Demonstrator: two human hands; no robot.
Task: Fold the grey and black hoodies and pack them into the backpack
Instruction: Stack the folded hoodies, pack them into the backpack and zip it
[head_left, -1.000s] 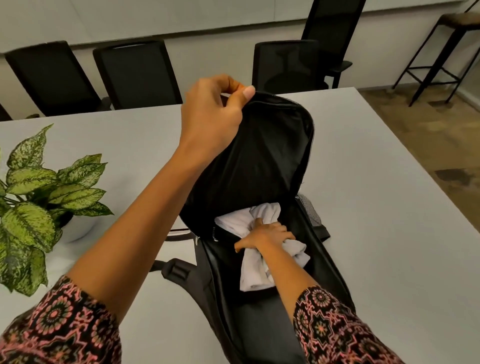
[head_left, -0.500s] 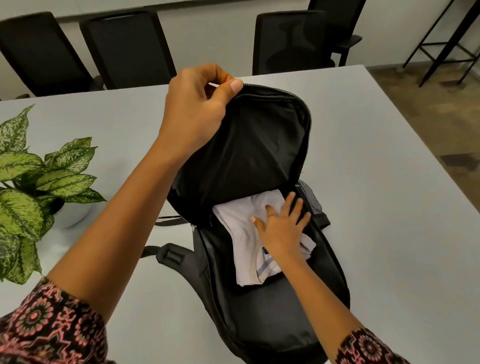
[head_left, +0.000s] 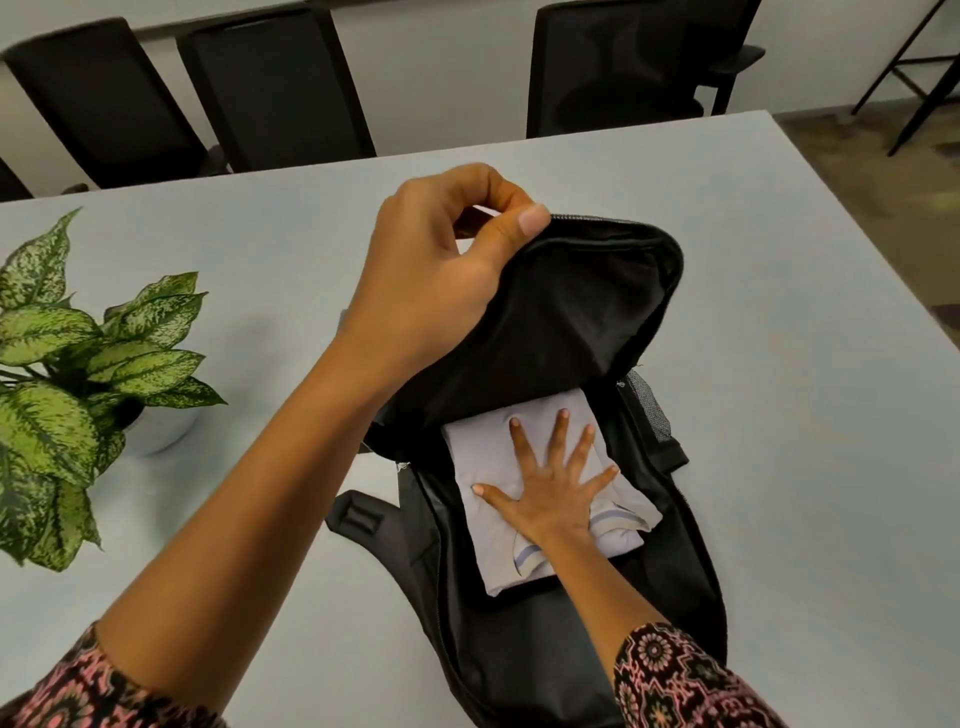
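Change: right hand (head_left: 550, 499) has gone from clutching the cloth a second ago to lying flat on it with the fingers fanned wider, and the garment now lies smoother and squarer.
Tabletop (head_left: 769, 322): pale grey, carrying the bag and a plant.
Chairs (head_left: 280, 83): black, lined up along the far edge.
Backpack (head_left: 545, 670): black, lying on its back in the middle of the tabletop, main compartment unzipped.
Flap (head_left: 571, 322): lifted up and away from the person, dark lining showing, zip teeth along its rim.
Plant (head_left: 78, 364): green-and-cream speckled leaves in a white pot (head_left: 161, 431), left of the bag and apart from it.
Folded garment (head_left: 483, 457): pale grey, a neat rectangle inside the open compartment – a striped trim edge peeks out at its near side, far edge tucked under the flap.
Left hand (head_left: 441, 270): grip pinched on the flap's top rim, thumb in front, holding it raised.
Right hand: no grip – palm down, pressing the garment, fingers straight.
Strap (head_left: 363, 514): black, poking out at the bag's left side.
Mesh pocket (head_left: 649, 410): on the bag's right side.
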